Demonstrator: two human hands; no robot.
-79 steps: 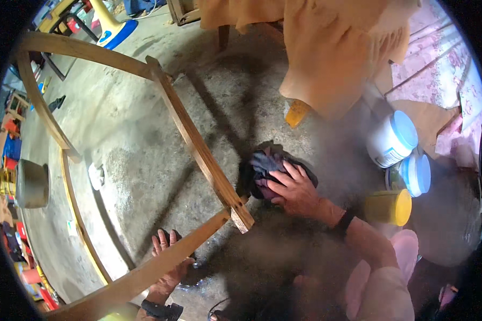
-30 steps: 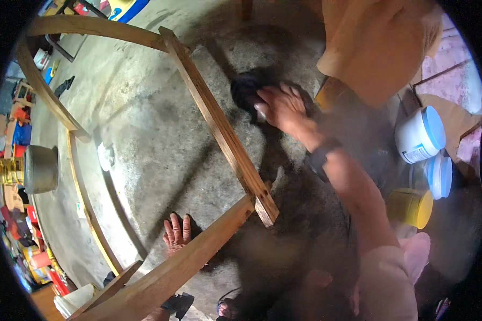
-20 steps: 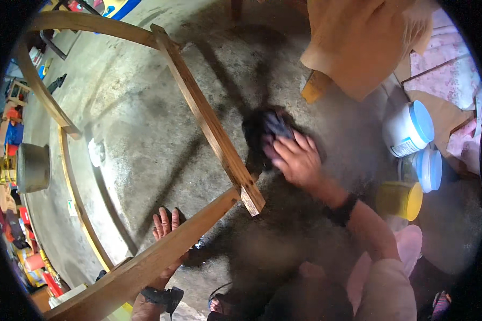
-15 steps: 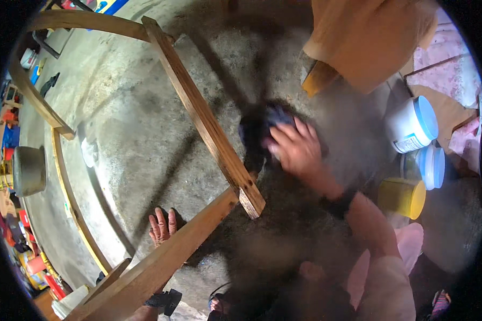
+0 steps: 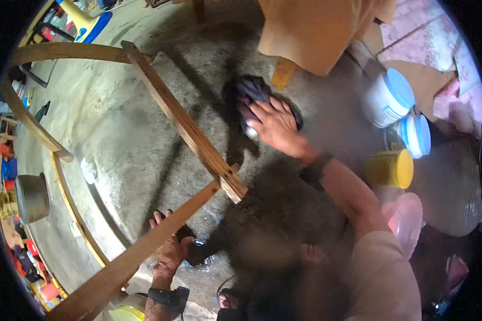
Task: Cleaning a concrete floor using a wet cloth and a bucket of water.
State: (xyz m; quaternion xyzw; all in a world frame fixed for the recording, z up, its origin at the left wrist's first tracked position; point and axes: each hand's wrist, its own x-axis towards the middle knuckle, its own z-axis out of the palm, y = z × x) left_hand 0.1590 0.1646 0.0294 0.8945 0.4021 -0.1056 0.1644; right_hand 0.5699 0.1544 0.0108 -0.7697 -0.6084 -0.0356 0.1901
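Observation:
My right hand [image 5: 277, 125] presses a dark, crumpled cloth [image 5: 245, 88] onto the grey concrete floor [image 5: 123, 128], its fingers laid over the near side of the bundle. Something pale shows beside the thumb, too blurred to name. Lower left, my left hand [image 5: 170, 254] rests on the floor with the fingers spread. A wooden bar crosses in front of it and hides its middle part. That bar belongs to a wooden frame [image 5: 179, 117], whose joined corner stands between my two hands. Wet patches [image 5: 206, 262] glisten on the floor near the left hand.
At right stand two white tubs with blue lids [image 5: 392, 96], a yellow container [image 5: 389, 168] and a pink basin [image 5: 406, 222]. A brown sheet [image 5: 310, 32] overhangs the far side. A grey pot [image 5: 32, 198] and a yellow-and-blue brush [image 5: 91, 24] lie leftward.
The whole view has shifted, so most things sit higher and farther left. More of my left hand and its wrist shows below the bar. The right hand stays on the cloth.

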